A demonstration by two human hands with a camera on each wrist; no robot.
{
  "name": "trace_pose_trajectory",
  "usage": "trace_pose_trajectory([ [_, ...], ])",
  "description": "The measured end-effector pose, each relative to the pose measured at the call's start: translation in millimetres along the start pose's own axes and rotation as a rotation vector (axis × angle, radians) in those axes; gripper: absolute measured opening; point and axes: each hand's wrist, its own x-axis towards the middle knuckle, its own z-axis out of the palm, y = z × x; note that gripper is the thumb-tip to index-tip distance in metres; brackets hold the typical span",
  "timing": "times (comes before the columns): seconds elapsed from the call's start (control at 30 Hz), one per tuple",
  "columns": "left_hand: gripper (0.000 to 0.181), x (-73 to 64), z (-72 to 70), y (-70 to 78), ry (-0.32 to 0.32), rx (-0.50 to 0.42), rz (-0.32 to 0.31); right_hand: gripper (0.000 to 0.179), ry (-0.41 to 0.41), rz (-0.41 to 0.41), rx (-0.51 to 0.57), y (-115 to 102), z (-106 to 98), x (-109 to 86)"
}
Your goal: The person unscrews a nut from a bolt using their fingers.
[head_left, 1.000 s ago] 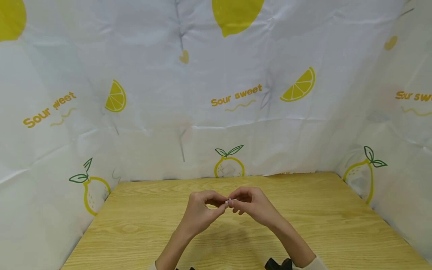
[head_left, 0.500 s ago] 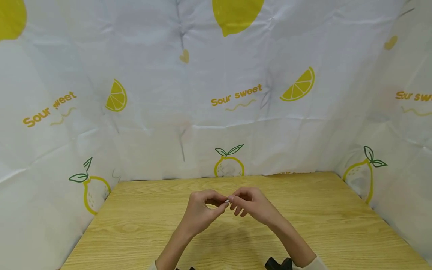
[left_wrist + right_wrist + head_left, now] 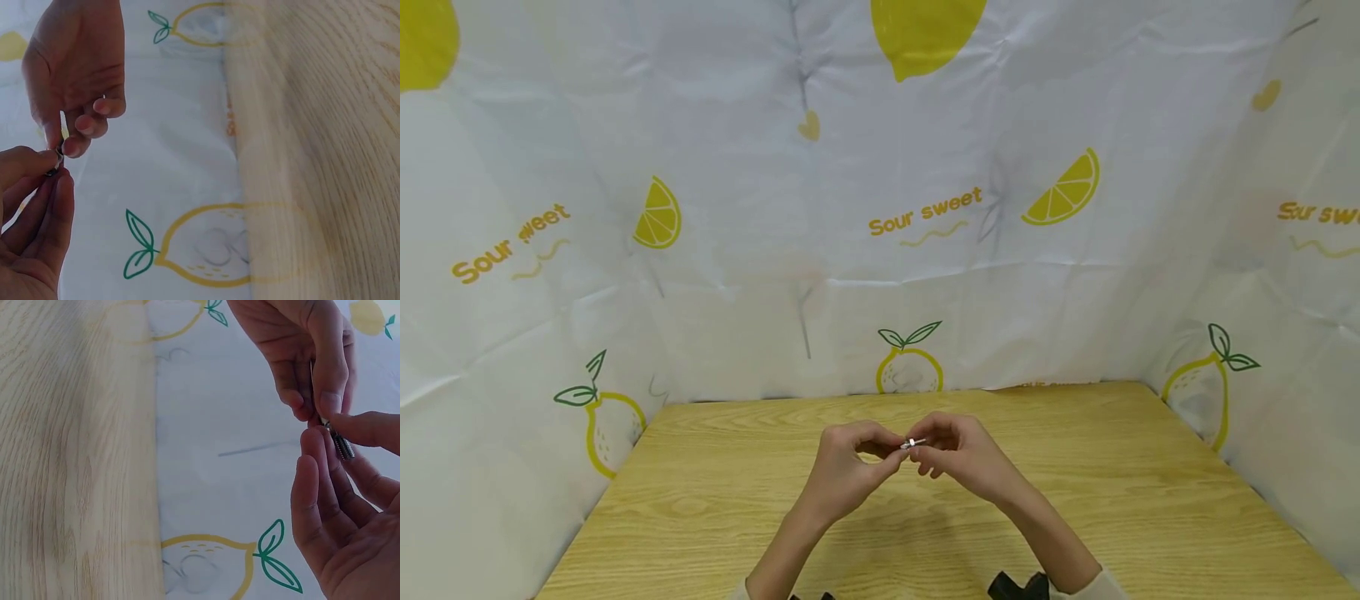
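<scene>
At ten o'clock from a small piece [image 3: 912,443], "Sour sweet" lettering [image 3: 511,244] is slanting across a white cloth [image 3: 730,333], which is hanging behind the tabletop [image 3: 737,492] and along both its sides; at nine o'clock a lemon outline [image 3: 613,433] is showing on it, and higher, back at ten, a yellow slice [image 3: 657,213]. Between seven and eight o'clock a pale sleeve [image 3: 741,593] is peeking in, and at seven the edge of a black fitting [image 3: 812,597] is just showing. Nearer the middle, the left hand [image 3: 850,471] is reaching in from eight o'clock, its thumb and fingertips pinching the piece. The piece itself is sitting above the tabletop, between the meeting fingertips; it is showing a bright white spot and, in the right wrist view, a ribbed metal length, though whether it is one part or two I cannot tell. Between three and four o'clock the right hand [image 3: 966,458] is also pinching it, the thumb lying against it and the other fingers bending below. Toward five a second black fitting [image 3: 1019,587] is standing beside the right forearm, whose pale cuff [image 3: 1094,585] is showing at four.
</scene>
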Motion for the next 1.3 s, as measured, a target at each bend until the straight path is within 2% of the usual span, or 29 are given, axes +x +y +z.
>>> trace_pose_trajectory([
  [0.47, 0.004, -0.8, 1.1, -0.7, 0.005, 0.004, 0.014, 0.029, -0.012, 0.032, -0.071, 1.0, -0.2, 1.5],
  [1.03, 0.007, -1.5, 1.8, 1.6, 0.004, 0.002, 0.007, 0.021, 0.024, 0.003, -0.034, -0.5, 0.6, -2.2],
  [1.3, 0.005, -1.0, 3.1, 1.1, 0.007, 0.003, 0.018, 0.029, -0.006, 0.055, -0.073, -1.3, -1.1, -1.0],
])
